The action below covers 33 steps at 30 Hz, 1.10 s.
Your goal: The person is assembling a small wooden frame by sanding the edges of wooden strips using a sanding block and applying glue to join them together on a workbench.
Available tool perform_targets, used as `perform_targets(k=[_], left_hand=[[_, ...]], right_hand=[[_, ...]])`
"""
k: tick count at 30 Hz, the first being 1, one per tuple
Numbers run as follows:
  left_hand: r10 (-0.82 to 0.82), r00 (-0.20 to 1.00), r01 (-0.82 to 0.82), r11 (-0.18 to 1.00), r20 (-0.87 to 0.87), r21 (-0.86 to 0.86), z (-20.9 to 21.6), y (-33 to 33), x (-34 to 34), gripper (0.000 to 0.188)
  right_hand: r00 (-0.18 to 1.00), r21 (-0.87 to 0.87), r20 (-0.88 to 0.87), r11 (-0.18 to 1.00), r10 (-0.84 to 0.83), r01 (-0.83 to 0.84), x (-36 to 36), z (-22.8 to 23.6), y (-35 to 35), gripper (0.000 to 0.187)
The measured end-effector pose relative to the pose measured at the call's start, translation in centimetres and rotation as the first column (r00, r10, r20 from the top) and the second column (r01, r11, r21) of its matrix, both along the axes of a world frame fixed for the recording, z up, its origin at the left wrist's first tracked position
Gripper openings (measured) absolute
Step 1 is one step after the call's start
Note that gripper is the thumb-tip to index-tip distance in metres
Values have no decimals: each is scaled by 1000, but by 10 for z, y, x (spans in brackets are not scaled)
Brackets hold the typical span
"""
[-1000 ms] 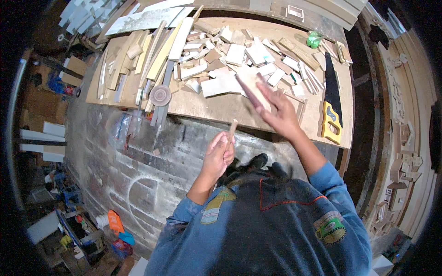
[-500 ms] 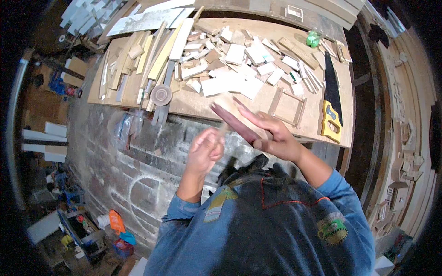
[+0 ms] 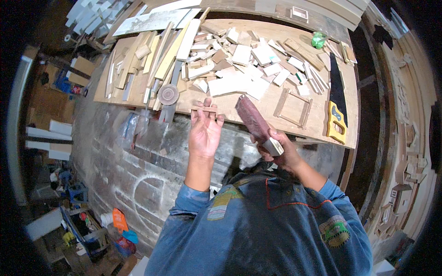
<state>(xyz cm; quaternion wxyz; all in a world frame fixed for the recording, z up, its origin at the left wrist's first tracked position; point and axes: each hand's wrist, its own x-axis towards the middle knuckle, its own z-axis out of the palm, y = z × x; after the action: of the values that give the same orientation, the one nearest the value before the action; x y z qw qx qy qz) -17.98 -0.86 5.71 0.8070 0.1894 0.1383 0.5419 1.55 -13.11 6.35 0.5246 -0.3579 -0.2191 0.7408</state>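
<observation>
My left hand (image 3: 205,133) is turned palm up near the table's front edge, with a small wooden strip (image 3: 207,109) held crosswise between thumb and fingers. In my right hand (image 3: 285,152) is a sanding block (image 3: 255,118), a long block wrapped in reddish-brown sandpaper with a pale end. Its far end tilts up and to the left, toward the table. The block and the strip are apart. Beyond the right hand, a small rectangular wooden frame (image 3: 277,107) lies on the table.
The wooden table (image 3: 184,97) bears a heap of offcuts (image 3: 241,54) and long strips (image 3: 168,50) at left. A round wooden disc (image 3: 168,94) sits at the front edge. A yellow-handled handsaw (image 3: 337,122) lies at right, below a green plastic object (image 3: 318,40).
My left hand has turned palm up, showing the strip. The sanding block has swung away from it to the right and turned over, its sandpaper face now in view.
</observation>
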Motion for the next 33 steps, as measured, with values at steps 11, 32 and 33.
perform_targets(k=[11,32,33], left_hand=[[104,962,-38,967,-252,253,9,-21,31,20],[-178,876,98,975,-448,-197,-28,-14,-9,34],[-214,865,136,970,-454,-200,-23,-18,-7,34]], right_hand=[[977,-82,28,973,-212,214,-30,12,6,58],[727,481,611,876,-312,-28,15,0,32,70],[661,520,663,851,-353,-67,17,-1,34,71]])
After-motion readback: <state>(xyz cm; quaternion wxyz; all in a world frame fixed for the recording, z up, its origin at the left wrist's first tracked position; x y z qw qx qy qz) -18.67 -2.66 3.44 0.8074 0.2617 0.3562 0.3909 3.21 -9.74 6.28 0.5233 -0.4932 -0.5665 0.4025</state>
